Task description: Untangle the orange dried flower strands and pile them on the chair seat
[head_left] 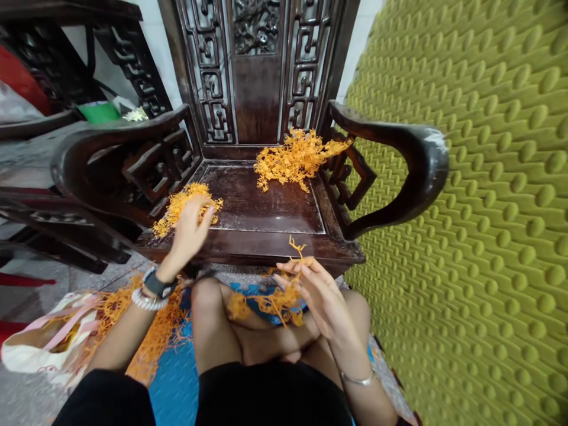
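My left hand (193, 228) is over a small heap of orange pieces (181, 207) at the left front of the dark wooden chair seat. Its fingers are curled close to the thumb; whatever may be between them is hidden. In front of the chair's front edge, my right hand (322, 293) is closed on an orange branched strand (296, 245), pinched between thumb and fingers. More of this orange tangle (281, 305) hangs below the hand above my legs, partly blurred. A larger orange pile (295, 158) lies at the seat's back right.
The chair's curved armrests (408, 171) rise on both sides of the seat (266, 204). A big orange tangle (151, 331) lies at lower left, beside a white bag (33, 352) with pink handles. Blue sheeting (173, 378) is beneath me. A yellow-green bumpy surface (488, 236) fills the right.
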`<state>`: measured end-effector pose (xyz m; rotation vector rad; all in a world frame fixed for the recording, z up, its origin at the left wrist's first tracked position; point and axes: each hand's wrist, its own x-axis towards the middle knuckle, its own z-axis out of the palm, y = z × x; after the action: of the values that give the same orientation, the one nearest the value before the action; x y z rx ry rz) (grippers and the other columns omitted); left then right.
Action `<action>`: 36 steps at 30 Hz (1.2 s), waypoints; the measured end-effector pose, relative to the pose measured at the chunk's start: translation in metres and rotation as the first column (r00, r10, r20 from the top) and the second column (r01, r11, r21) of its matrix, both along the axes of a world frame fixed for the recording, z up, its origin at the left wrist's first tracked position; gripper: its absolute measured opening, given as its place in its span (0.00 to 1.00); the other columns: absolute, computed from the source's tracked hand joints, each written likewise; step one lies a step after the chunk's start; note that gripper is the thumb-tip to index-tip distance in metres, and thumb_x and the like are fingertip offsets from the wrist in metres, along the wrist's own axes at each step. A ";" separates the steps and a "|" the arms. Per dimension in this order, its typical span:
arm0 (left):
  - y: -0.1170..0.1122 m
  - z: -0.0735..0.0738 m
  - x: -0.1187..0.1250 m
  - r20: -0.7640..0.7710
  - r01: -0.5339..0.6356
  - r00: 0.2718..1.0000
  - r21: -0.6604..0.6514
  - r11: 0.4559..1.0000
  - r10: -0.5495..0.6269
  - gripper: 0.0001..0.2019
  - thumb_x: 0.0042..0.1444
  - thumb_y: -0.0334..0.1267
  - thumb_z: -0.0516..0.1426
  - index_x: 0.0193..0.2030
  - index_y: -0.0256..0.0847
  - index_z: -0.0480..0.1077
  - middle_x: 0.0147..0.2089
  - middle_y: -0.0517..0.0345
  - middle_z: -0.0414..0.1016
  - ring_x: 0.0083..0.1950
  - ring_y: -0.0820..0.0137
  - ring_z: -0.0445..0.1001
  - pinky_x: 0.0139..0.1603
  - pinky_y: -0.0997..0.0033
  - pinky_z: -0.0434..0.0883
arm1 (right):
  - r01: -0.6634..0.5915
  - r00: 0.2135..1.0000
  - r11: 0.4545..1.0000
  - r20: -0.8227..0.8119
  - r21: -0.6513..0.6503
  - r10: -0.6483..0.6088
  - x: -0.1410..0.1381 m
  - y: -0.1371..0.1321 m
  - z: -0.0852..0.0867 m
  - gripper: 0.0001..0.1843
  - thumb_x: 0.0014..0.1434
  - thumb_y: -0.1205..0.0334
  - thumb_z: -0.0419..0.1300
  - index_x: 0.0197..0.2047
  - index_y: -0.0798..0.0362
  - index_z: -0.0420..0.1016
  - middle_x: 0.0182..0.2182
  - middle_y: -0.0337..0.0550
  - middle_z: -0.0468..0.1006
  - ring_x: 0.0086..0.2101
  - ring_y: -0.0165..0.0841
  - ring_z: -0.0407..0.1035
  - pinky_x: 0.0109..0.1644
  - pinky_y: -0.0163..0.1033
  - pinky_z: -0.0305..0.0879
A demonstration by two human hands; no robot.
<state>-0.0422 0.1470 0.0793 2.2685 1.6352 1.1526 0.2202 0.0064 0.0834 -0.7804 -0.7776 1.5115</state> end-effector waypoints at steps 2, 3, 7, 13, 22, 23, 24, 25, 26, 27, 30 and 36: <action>-0.043 0.009 0.027 0.115 0.339 0.939 -0.183 0.923 -0.323 0.20 0.67 0.49 0.44 0.53 0.39 0.69 0.56 0.49 0.72 0.61 0.62 0.67 0.64 0.57 0.61 | -0.006 0.999 1.000 -0.032 -0.002 0.006 -0.009 0.002 0.000 0.07 0.59 0.57 0.63 0.33 0.50 0.72 0.39 0.40 0.74 0.50 0.37 0.69 0.58 0.49 0.65; -0.064 0.012 0.040 0.135 0.454 0.891 -0.228 0.861 -0.434 0.21 0.66 0.51 0.44 0.54 0.41 0.68 0.56 0.50 0.73 0.62 0.61 0.66 0.64 0.55 0.62 | 0.007 1.000 1.000 -0.017 0.011 -0.007 -0.014 0.002 0.000 0.07 0.58 0.57 0.63 0.33 0.50 0.72 0.40 0.40 0.75 0.50 0.36 0.69 0.58 0.48 0.64; -0.114 0.011 0.078 0.066 0.498 0.865 -0.234 0.835 -0.497 0.32 0.56 0.56 0.57 0.62 0.39 0.60 0.60 0.45 0.69 0.61 0.54 0.65 0.63 0.49 0.60 | 0.105 0.977 0.987 0.175 0.120 -0.125 -0.025 0.000 -0.001 0.07 0.59 0.56 0.63 0.33 0.50 0.74 0.39 0.41 0.75 0.45 0.35 0.69 0.56 0.43 0.63; -0.116 0.006 0.081 0.176 0.565 0.825 -0.275 0.778 -0.537 0.13 0.68 0.42 0.48 0.48 0.39 0.69 0.44 0.53 0.73 0.46 0.66 0.70 0.48 0.66 0.67 | 0.150 0.958 0.986 0.235 0.078 -0.165 -0.020 -0.008 0.000 0.08 0.59 0.54 0.62 0.36 0.49 0.72 0.34 0.39 0.72 0.35 0.31 0.67 0.36 0.34 0.69; -0.121 0.012 0.069 0.484 0.619 0.754 -0.295 0.728 -0.445 0.17 0.68 0.42 0.45 0.33 0.37 0.67 0.38 0.54 0.68 0.40 0.70 0.67 0.44 0.69 0.66 | -0.146 0.932 0.989 0.331 -0.024 0.145 -0.017 -0.015 -0.005 0.13 0.61 0.50 0.59 0.33 0.52 0.71 0.28 0.37 0.67 0.28 0.27 0.62 0.26 0.30 0.63; -0.121 0.011 0.068 0.541 0.636 0.729 -0.308 0.708 -0.419 0.17 0.68 0.43 0.45 0.34 0.36 0.67 0.38 0.54 0.69 0.41 0.69 0.68 0.45 0.69 0.66 | -0.201 0.908 0.980 0.375 0.001 0.186 -0.016 -0.016 -0.003 0.13 0.60 0.51 0.61 0.33 0.52 0.71 0.29 0.37 0.69 0.29 0.27 0.64 0.29 0.31 0.65; -0.121 0.010 0.068 0.593 0.650 0.706 -0.327 0.686 -0.386 0.17 0.68 0.44 0.45 0.34 0.36 0.68 0.37 0.54 0.70 0.40 0.69 0.69 0.45 0.68 0.67 | -0.251 0.881 0.968 0.419 0.026 0.218 -0.015 -0.017 -0.002 0.12 0.59 0.52 0.62 0.33 0.52 0.72 0.30 0.37 0.70 0.30 0.28 0.65 0.32 0.32 0.66; -0.121 0.008 0.067 0.637 0.658 0.688 -0.346 0.668 -0.348 0.19 0.68 0.46 0.45 0.34 0.36 0.68 0.36 0.54 0.71 0.39 0.69 0.70 0.45 0.68 0.67 | -0.292 0.856 0.956 0.458 0.045 0.240 -0.013 -0.018 -0.002 0.11 0.58 0.54 0.64 0.33 0.52 0.72 0.30 0.37 0.71 0.31 0.28 0.66 0.34 0.33 0.66; -0.122 0.005 0.068 0.673 0.667 0.669 -0.356 0.655 -0.315 0.20 0.68 0.48 0.44 0.34 0.37 0.68 0.35 0.54 0.72 0.39 0.69 0.70 0.46 0.67 0.68 | -0.316 0.838 0.947 0.485 0.055 0.251 -0.012 -0.019 -0.001 0.10 0.57 0.55 0.65 0.33 0.52 0.71 0.29 0.37 0.71 0.31 0.28 0.66 0.34 0.33 0.65; -0.123 0.000 0.068 0.707 0.683 0.643 -0.353 0.640 -0.295 0.22 0.68 0.51 0.43 0.35 0.37 0.68 0.37 0.54 0.72 0.41 0.68 0.71 0.48 0.66 0.68 | -0.327 0.829 0.944 0.495 0.052 0.260 -0.012 -0.019 -0.002 0.10 0.57 0.56 0.65 0.33 0.52 0.71 0.28 0.36 0.71 0.29 0.28 0.66 0.33 0.33 0.64; -0.130 -0.020 0.073 0.787 0.794 0.520 -0.302 0.527 -0.332 0.27 0.61 0.61 0.47 0.51 0.40 0.66 0.50 0.49 0.70 0.52 0.63 0.70 0.54 0.62 0.68 | -0.274 0.885 0.962 0.395 0.009 0.248 -0.011 -0.019 -0.006 0.12 0.60 0.54 0.62 0.32 0.52 0.67 0.21 0.32 0.68 0.23 0.26 0.62 0.28 0.32 0.59; -0.145 -0.048 0.074 0.736 0.827 0.560 -0.478 0.295 -0.379 0.19 0.57 0.51 0.59 0.49 0.40 0.71 0.46 0.53 0.74 0.47 0.66 0.72 0.50 0.64 0.70 | -0.151 0.977 0.986 0.139 -0.067 0.159 -0.008 -0.017 -0.014 0.14 0.58 0.53 0.64 0.33 0.51 0.64 0.18 0.27 0.59 0.18 0.23 0.60 0.25 0.31 0.58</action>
<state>0.0316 0.0018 0.0316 1.4986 0.6114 0.4918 0.2118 -0.0109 0.0699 -0.8952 -0.9246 1.6351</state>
